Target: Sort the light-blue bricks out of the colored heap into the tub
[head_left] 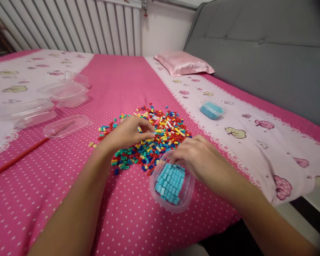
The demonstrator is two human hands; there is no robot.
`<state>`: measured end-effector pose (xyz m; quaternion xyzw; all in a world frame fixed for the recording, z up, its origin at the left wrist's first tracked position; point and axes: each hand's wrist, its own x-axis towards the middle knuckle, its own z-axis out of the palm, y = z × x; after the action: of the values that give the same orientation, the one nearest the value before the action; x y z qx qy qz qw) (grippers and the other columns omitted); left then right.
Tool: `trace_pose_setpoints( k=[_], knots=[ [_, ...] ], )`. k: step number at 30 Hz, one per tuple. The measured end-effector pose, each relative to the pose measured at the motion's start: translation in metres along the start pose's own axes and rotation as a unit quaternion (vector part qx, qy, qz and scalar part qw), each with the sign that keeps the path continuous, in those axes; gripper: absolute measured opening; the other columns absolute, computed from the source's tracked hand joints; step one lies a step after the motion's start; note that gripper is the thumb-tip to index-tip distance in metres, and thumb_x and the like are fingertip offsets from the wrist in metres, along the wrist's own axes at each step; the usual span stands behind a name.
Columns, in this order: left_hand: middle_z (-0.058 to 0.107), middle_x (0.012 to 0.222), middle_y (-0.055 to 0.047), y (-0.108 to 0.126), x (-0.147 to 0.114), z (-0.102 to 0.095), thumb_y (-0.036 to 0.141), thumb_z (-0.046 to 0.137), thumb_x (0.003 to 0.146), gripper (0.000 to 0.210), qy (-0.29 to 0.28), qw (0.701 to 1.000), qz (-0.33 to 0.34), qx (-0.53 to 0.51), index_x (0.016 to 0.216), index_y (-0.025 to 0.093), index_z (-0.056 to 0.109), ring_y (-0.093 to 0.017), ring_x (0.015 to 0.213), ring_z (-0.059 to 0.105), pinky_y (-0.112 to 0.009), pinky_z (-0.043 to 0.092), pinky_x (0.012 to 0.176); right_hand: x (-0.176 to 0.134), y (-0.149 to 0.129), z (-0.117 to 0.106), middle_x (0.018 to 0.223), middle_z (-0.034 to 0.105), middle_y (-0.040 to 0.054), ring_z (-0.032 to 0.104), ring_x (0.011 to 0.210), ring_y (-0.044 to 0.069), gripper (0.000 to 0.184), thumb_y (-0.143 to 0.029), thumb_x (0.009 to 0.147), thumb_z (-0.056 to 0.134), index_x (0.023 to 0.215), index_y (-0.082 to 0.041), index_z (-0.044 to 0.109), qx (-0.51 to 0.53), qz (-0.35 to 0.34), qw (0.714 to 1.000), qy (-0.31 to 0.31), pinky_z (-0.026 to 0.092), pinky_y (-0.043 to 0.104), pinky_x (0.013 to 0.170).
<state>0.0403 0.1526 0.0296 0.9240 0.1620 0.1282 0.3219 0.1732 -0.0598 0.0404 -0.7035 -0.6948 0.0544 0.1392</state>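
1. Two bare hands work over a bed (pixel 133 217) spread with a pink, white-dotted sheet.
2. The left hand (pixel 133 133) is over the near left part of a pile of small toy bricks (pixel 173 124). Its thumb and forefinger come together on what looks like a small light-blue brick (pixel 155 133) at their tips.
3. The right hand (pixel 198 154) is bent down at the far right corner of a clear plastic tub (pixel 188 193), its fingers curled over the rim. Their tips are partly hidden, so I cannot tell whether they grip anything.
4. This tub sits below and just left of the right hand, touching the near edge of the pile. Inside, light-blue bricks (pixel 170 183) lie side by side in neat rows.
5. The pile spreads beyond and between both hands, mixing red, yellow, green, blue and white.
6. Beyond the right hand, well apart from it, a second tub (pixel 212 110) holds more light-blue pieces.
7. Left of the left hand, a clear lid (pixel 78 124) lies over the end of a red stick (pixel 18 158); clear tubs (pixel 66 90) lie farther out.
8. Far ahead of both hands rests a pink pillow (pixel 184 64), near a grey headboard (pixel 256 46).
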Motion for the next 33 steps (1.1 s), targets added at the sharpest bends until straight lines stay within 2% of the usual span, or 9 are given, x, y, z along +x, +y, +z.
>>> trace_pose_setpoints(
  k=[3, 6, 10, 14, 20, 23, 27, 30, 33],
  knots=[
    [0.076, 0.08, -0.002, 0.0, 0.0, 0.001, 0.039, 0.072, 0.08, 0.023, -0.001, 1.0, 0.001, 0.009, 0.086, 0.017, 0.075, -0.014, 0.074, 0.065, -0.025, 0.045, 0.068, 0.002, -0.001, 0.009, 0.089, 0.073, 0.001, 0.058, 0.096, 0.02, 0.015, -0.022, 0.093, 0.067, 0.083, -0.028, 0.077, -0.04, 0.002, 0.999, 0.026, 0.03, 0.041, 0.086],
    [0.077, 0.082, -0.002, 0.0, 0.0, 0.001, 0.038, 0.071, 0.081, 0.022, -0.008, 1.0, 0.0, 0.011, 0.088, 0.017, 0.076, -0.014, 0.075, 0.066, -0.025, 0.045, 0.069, 0.006, 0.003, 0.024, 0.078, 0.07, 0.0, 0.054, 0.09, 0.02, 0.023, -0.023, 0.095, 0.063, 0.077, -0.03, 0.075, -0.055, 0.022, 0.997, 0.055, 0.027, 0.042, 0.086],
    [0.077, 0.082, -0.002, 0.0, 0.001, 0.003, 0.035, 0.072, 0.081, 0.02, -0.015, 1.0, -0.002, 0.01, 0.089, 0.017, 0.076, -0.014, 0.076, 0.067, -0.025, 0.046, 0.068, 0.009, 0.006, 0.037, 0.067, 0.067, -0.0014, 0.052, 0.083, 0.019, 0.025, -0.022, 0.092, 0.066, 0.07, -0.03, 0.073, -0.062, 0.033, 0.996, 0.058, 0.023, 0.043, 0.087],
    [0.077, 0.083, -0.001, 0.0, 0.002, 0.003, 0.033, 0.072, 0.082, 0.018, -0.021, 1.0, 0.0, 0.022, 0.09, 0.017, 0.077, -0.013, 0.075, 0.068, -0.024, 0.045, 0.068, 0.008, 0.002, 0.034, 0.07, 0.072, -0.0032, 0.056, 0.082, 0.018, 0.017, -0.019, 0.088, 0.072, 0.074, -0.029, 0.075, -0.066, 0.045, 0.995, 0.055, 0.017, 0.045, 0.09],
    [0.078, 0.084, 0.0, 0.004, 0.002, 0.004, 0.031, 0.074, 0.081, 0.016, -0.02, 0.999, -0.005, 0.03, 0.09, 0.017, 0.078, -0.012, 0.077, 0.068, -0.024, 0.045, 0.069, 0.007, -0.005, 0.027, 0.078, 0.077, -0.0051, 0.061, 0.088, 0.02, 0.015, -0.018, 0.084, 0.077, 0.072, -0.027, 0.073, -0.066, 0.057, 0.996, 0.029, 0.015, 0.044, 0.093],
    [0.078, 0.084, -0.001, 0.003, 0.002, 0.005, 0.03, 0.075, 0.081, 0.017, -0.024, 0.999, -0.003, 0.027, 0.09, 0.017, 0.078, -0.012, 0.076, 0.067, -0.024, 0.045, 0.069, 0.005, -0.004, 0.027, 0.081, 0.077, -0.0058, 0.061, 0.087, 0.018, 0.017, -0.016, 0.086, 0.076, 0.072, -0.027, 0.073, -0.057, 0.059, 0.996, 0.037, 0.016, 0.043, 0.091],
    [0.077, 0.082, -0.001, 0.002, -0.001, 0.003, 0.033, 0.074, 0.081, 0.018, -0.015, 1.0, 0.006, 0.022, 0.088, 0.017, 0.078, -0.012, 0.074, 0.066, -0.023, 0.044, 0.068, 0.002, -0.003, 0.02, 0.077, 0.075, -0.0074, 0.06, 0.085, 0.018, 0.019, -0.014, 0.086, 0.074, 0.073, -0.027, 0.071, -0.024, 0.03, 0.996, 0.077, 0.018, 0.041, 0.089],
    [0.076, 0.079, -0.001, 0.009, -0.005, -0.001, 0.035, 0.073, 0.081, 0.021, -0.042, 0.999, 0.028, -0.013, 0.088, 0.016, 0.078, -0.012, 0.072, 0.064, -0.023, 0.045, 0.066, 0.0, -0.007, 0.014, 0.095, 0.075, -0.005, 0.062, 0.093, 0.019, 0.008, -0.021, 0.092, 0.068, 0.095, -0.028, 0.07, 0.036, 0.004, 0.992, 0.124, 0.027, 0.039, 0.089],
    [0.076, 0.079, 0.0, 0.02, -0.01, -0.004, 0.035, 0.073, 0.081, 0.02, -0.1, 0.991, 0.068, -0.059, 0.089, 0.017, 0.078, -0.011, 0.074, 0.064, -0.022, 0.046, 0.068, 0.0, -0.012, 0.012, 0.112, 0.071, 0.0014, 0.064, 0.098, 0.019, 0.019, -0.021, 0.094, 0.064, 0.112, -0.025, 0.064, 0.079, -0.002, 0.983, 0.164, 0.04, 0.035, 0.085]
  ],
)
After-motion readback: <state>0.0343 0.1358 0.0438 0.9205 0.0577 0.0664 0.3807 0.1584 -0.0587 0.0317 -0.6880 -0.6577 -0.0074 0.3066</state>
